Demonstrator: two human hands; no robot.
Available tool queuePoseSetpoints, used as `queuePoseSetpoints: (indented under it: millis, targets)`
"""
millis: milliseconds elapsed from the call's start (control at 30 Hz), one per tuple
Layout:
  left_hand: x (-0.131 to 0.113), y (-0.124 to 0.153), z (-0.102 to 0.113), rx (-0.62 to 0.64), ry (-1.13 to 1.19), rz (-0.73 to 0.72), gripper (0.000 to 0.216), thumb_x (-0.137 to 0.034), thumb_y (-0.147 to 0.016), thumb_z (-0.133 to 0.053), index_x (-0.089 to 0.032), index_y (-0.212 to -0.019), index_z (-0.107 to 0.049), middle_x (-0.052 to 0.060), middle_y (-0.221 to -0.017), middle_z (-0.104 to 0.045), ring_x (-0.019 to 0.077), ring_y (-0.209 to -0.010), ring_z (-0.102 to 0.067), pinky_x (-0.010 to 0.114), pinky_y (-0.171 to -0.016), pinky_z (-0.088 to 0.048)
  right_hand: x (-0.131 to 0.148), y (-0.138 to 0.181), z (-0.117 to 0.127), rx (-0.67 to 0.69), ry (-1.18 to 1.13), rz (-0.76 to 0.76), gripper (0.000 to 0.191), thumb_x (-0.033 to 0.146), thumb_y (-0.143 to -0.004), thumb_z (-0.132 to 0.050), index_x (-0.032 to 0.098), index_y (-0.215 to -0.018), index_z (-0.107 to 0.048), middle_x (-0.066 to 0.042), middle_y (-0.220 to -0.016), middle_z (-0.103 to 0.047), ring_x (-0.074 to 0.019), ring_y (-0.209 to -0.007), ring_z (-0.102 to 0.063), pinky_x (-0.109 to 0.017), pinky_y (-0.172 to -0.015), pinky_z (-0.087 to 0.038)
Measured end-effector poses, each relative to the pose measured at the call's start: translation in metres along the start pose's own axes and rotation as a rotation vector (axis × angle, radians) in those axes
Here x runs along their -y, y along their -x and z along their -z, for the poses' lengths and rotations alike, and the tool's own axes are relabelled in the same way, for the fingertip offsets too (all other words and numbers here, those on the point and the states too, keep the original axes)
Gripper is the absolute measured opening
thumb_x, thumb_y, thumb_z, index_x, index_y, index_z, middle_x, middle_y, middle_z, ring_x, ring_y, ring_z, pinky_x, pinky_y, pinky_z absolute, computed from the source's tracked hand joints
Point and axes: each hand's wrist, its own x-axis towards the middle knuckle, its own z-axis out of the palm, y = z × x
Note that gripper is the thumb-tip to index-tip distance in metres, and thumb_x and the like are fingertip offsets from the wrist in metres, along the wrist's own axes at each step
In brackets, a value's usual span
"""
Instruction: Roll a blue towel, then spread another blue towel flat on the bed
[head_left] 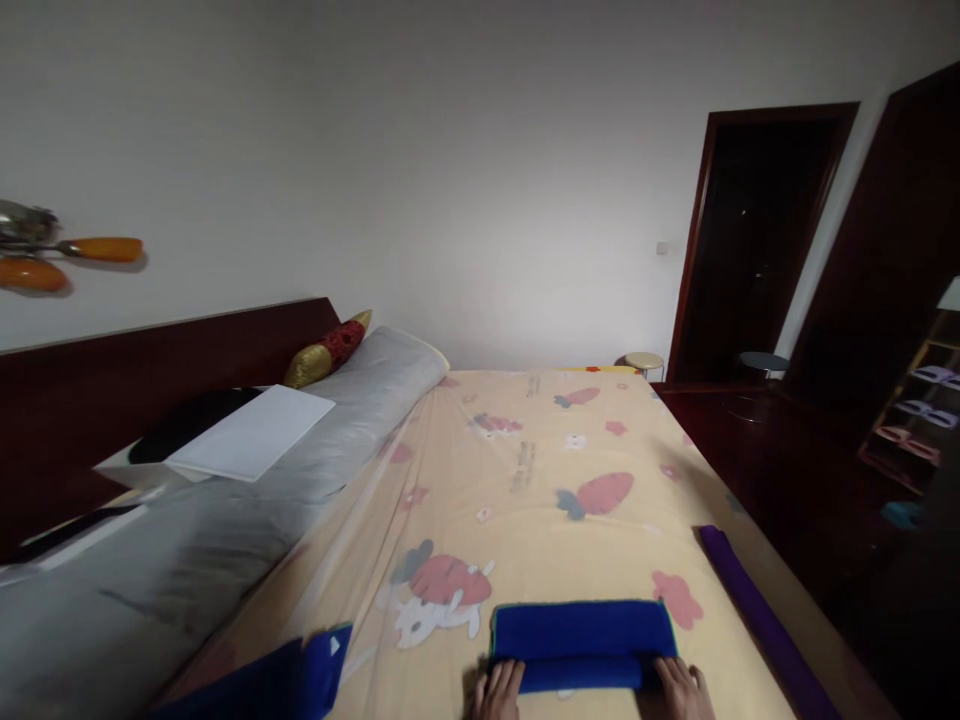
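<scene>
A blue towel (583, 640) lies folded on the bed at the bottom of the head view, its near edge rolled up. My left hand (498, 692) rests on the roll's left end. My right hand (682, 688) rests on its right end. Both hands have fingers curled over the rolled edge. Under the towel is the yellow bed sheet (540, 470) printed with carrots and rabbits.
Another blue cloth (285, 680) lies at the bottom left. A purple roll (757, 620) lies along the bed's right edge. A grey bolster (225, 520) with a white box (247, 432) runs along the dark headboard. Dark floor, a doorway and stools are to the right.
</scene>
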Motion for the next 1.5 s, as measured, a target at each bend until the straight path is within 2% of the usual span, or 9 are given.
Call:
queuePoseSetpoints:
  millis: [233,567,733,867,933,1067,1267,1367,1500]
  targets:
    - [-0.009,0.004,0.035,0.023,-0.03,-0.068,0.064,-0.002,-0.078,-0.025,-0.025,-0.131,-0.052,0.003,-0.142,-0.052,0.0178,-0.137,-0.037,0.045,-0.117,-0.014,0.009,-0.007,0.032,0.011,0.033,0.043,0.05,0.009,-0.065,-0.044,0.019,-0.11,-0.062,-0.009,-0.107,-0.069,-0.0256,-0.103,-0.059,-0.041,-0.094,-0.033]
    - [-0.012,0.062,0.032,0.064,-0.006,-0.034,0.055,-0.001,-0.075,-0.032,-0.026,-0.112,-0.065,0.002,-0.127,-0.063,0.0168,-0.132,-0.042,0.043,-0.117,-0.015,-0.002,0.054,0.032,0.109,0.02,0.033,0.042,0.015,-0.067,-0.047,0.023,-0.103,-0.065,-0.006,-0.108,-0.069,-0.0256,-0.106,-0.058,-0.041,-0.091,-0.035]
    - [-0.04,0.054,0.028,0.058,-0.015,0.006,0.061,-0.003,-0.079,-0.025,-0.015,-0.133,-0.05,0.011,-0.144,-0.049,0.0229,-0.139,-0.033,0.05,-0.118,-0.013,0.02,0.041,0.026,0.087,0.034,0.018,0.054,0.011,-0.07,-0.04,0.021,-0.118,-0.062,-0.012,-0.121,-0.064,-0.0304,-0.117,-0.055,-0.049,-0.097,-0.035]
    - [-0.077,0.046,0.001,0.085,0.048,-0.275,0.07,-0.005,-0.078,-0.028,-0.028,-0.144,-0.033,-0.003,-0.155,-0.029,0.0144,-0.144,-0.021,0.039,-0.12,-0.016,0.063,0.034,-0.004,0.127,-0.028,0.211,0.061,0.016,-0.077,-0.041,0.036,-0.134,-0.048,0.001,-0.141,-0.051,-0.0229,-0.129,-0.047,-0.041,-0.104,-0.038]
    - [-0.084,0.042,-0.018,0.09,0.082,-0.453,0.075,-0.01,-0.076,-0.034,-0.03,-0.147,-0.02,-0.005,-0.156,-0.022,0.0169,-0.144,-0.02,0.041,-0.12,-0.02,0.077,0.035,-0.024,0.108,-0.056,0.319,0.063,0.021,-0.079,-0.044,0.039,-0.139,-0.038,0.002,-0.145,-0.043,-0.0236,-0.13,-0.045,-0.041,-0.103,-0.04]
    - [-0.05,0.04,-0.039,-0.036,0.018,-0.508,0.082,-0.018,-0.075,-0.043,-0.034,-0.146,-0.006,-0.007,-0.154,-0.019,0.0215,-0.142,-0.027,0.043,-0.118,-0.028,0.057,0.041,-0.048,-0.01,-0.024,0.351,0.068,0.019,-0.078,-0.043,0.04,-0.141,-0.027,0.002,-0.145,-0.038,-0.0245,-0.13,-0.045,-0.043,-0.102,-0.043]
    - [0.036,0.052,-0.03,-0.189,-0.125,-0.318,0.084,-0.012,-0.071,-0.043,-0.041,-0.142,-0.007,-0.013,-0.15,-0.025,0.0184,-0.136,-0.038,0.039,-0.113,-0.034,-0.016,0.063,-0.045,-0.093,0.061,0.096,0.056,0.032,-0.083,-0.041,0.044,-0.137,-0.035,0.003,-0.143,-0.04,-0.0272,-0.129,-0.045,-0.052,-0.099,-0.044]
    - [0.04,0.056,-0.027,-0.168,-0.126,-0.213,0.081,-0.011,-0.071,-0.041,-0.042,-0.142,-0.018,-0.014,-0.15,-0.027,0.0183,-0.138,-0.035,0.041,-0.114,-0.03,-0.019,0.068,-0.04,-0.033,0.035,0.076,0.057,0.032,-0.082,-0.041,0.043,-0.137,-0.038,0.003,-0.145,-0.04,-0.0269,-0.131,-0.043,-0.053,-0.1,-0.042]
    - [0.019,0.053,-0.017,-0.048,-0.059,-0.098,0.073,-0.012,-0.072,-0.036,-0.034,-0.141,-0.036,-0.007,-0.152,-0.03,0.017,-0.141,-0.029,0.045,-0.116,-0.022,0.003,0.057,-0.025,-0.043,0.034,0.011,0.056,0.03,-0.076,-0.05,0.046,-0.13,-0.05,0.003,-0.14,-0.05,-0.0311,-0.13,-0.044,-0.056,-0.098,-0.041]
